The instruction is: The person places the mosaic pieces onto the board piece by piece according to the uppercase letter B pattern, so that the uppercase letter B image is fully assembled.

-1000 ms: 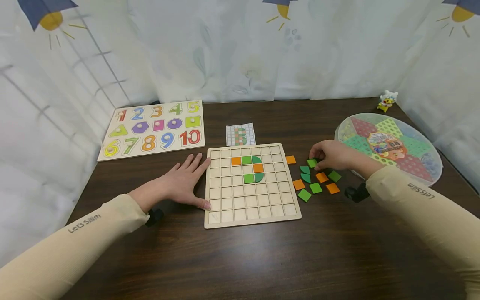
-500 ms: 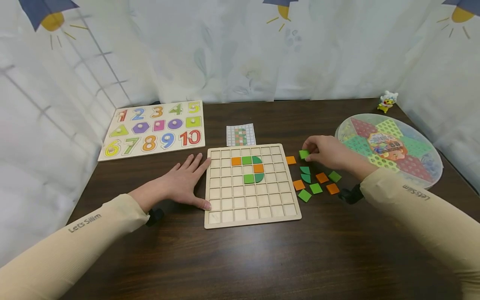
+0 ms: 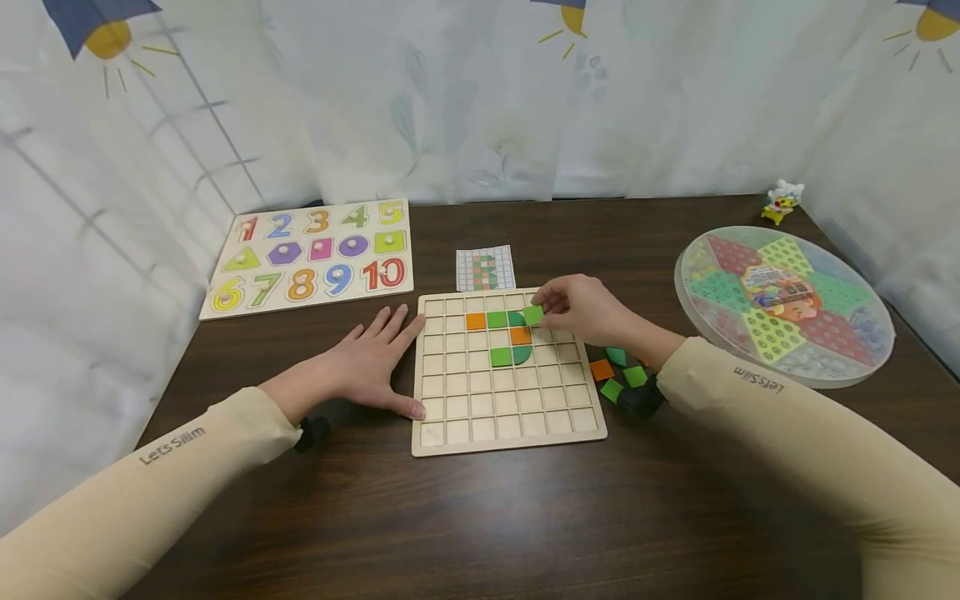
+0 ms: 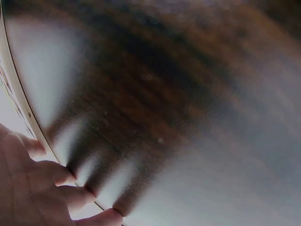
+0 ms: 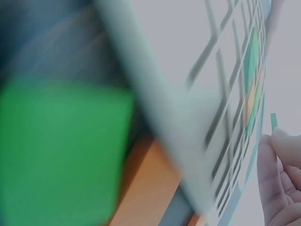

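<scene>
A wooden grid board lies mid-table, with several orange and green squares and two dark green rounded pieces set in its upper cells. My right hand pinches a light green square tile by its edge, held over the board beside the upper rounded piece. In the right wrist view the tile shows edge-on between thumb and finger. With fingers spread, my left hand rests against the board's left edge; the left wrist view has its fingertips touching the table along that edge.
Loose tiles, among them an orange square and a green square, lie right of the board, partly hidden by my right arm. A printed pattern card lies behind it. A number puzzle is back left, a round game box right.
My right hand has lifted the light green tile from the loose pieces and carried it left over the board. The left hand stays at the board's edge.
</scene>
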{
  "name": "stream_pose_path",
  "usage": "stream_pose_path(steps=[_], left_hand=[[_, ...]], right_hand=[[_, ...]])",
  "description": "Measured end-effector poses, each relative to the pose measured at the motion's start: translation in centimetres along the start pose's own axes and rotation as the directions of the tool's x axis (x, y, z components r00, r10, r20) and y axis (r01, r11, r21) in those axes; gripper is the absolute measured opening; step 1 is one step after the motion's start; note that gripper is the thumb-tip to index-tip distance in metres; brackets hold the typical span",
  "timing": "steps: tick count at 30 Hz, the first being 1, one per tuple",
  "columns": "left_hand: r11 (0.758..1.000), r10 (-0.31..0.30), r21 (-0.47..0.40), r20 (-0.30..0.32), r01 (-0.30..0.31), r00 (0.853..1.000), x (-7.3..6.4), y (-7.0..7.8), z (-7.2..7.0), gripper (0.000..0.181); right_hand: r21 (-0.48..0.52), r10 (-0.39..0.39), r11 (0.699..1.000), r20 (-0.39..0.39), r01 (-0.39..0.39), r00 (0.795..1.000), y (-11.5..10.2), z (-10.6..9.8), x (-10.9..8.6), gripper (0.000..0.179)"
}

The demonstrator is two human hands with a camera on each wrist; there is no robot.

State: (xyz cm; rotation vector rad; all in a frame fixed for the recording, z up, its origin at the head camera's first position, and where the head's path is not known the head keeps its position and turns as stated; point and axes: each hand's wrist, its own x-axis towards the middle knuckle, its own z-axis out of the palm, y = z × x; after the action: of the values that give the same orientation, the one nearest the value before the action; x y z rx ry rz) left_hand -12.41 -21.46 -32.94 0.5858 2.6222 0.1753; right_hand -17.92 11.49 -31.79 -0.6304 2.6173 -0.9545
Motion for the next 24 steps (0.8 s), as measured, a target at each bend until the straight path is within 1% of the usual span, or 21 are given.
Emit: stream_pose_path(steps=[4, 8, 12, 18, 24], left_hand=[[1.0, 0.003, -0.002, -0.004, -0.003, 1.0, 0.0, 0.0, 0.0, 0.133], [1.0, 0.001, 0.003, -0.002, -0.001, 1.0, 0.0, 0.0, 0.0, 0.133], [1.0, -0.002, 0.002, -0.001, 0.002, 1.0, 0.0, 0.0, 0.0, 0.133], [1.0, -0.004, 0.004, 0.001, 0.004, 1.0, -0.1, 0.0, 0.0, 0.133], [1.0, -0.006, 0.007, 0.001, 0.006, 1.0, 0.0, 0.0, 0.0, 0.134]], right_hand=[[0.02, -0.049, 0.999, 0.042, 0.048, 0.998, -1.5, 1.1, 0.6, 0.028], [0.024, -0.059, 0.998, 0.08, 0.057, 0.995, -2.6, 2.0, 1.4, 0.028], [0.015, -0.075, 0.997, 0.098, 0.074, 0.992, -3.3, 2.8, 2.1, 0.027], [-0.035, -0.091, 0.995, 0.129, 0.097, 0.987, -4.3, 3.5, 2.6, 0.024], [-0.104, -0.098, 0.988, 0.16, 0.116, 0.982, -4.7, 4.1, 3.1, 0.023]])
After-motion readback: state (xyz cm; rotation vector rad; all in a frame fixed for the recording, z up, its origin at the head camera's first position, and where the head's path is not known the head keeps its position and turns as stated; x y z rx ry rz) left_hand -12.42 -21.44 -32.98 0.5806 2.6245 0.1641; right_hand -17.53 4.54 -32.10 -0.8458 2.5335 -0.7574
